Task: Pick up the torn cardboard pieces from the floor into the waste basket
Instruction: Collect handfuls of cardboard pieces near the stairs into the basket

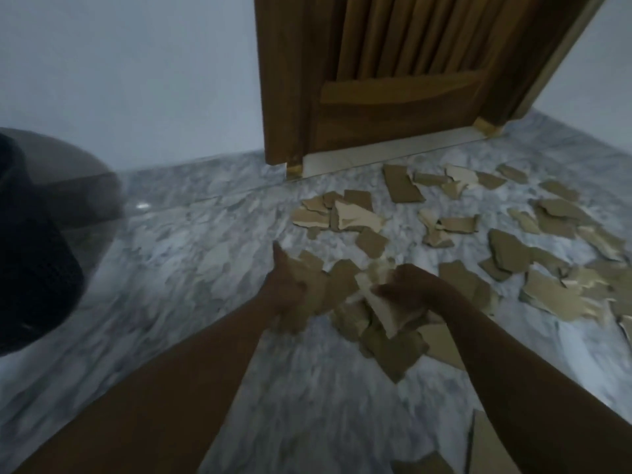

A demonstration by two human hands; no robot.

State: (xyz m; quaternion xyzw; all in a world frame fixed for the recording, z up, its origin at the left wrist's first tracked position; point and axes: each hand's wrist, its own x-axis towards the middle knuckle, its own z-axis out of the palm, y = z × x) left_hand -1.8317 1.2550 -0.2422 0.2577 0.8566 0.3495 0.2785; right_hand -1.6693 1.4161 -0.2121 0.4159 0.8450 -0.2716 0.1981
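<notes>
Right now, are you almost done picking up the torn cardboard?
No. Done: can't tell, the dark mesh waste basket hides its inside. In hand: left hand and right hand each hold torn brown cardboard pieces. Left: many loose pieces scattered on the grey marble floor by the wooden door.

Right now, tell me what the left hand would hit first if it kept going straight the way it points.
Likely the loose cardboard piece lying just beyond the left hand, then the heap nearer the door. Blur makes depth uncertain.
</notes>
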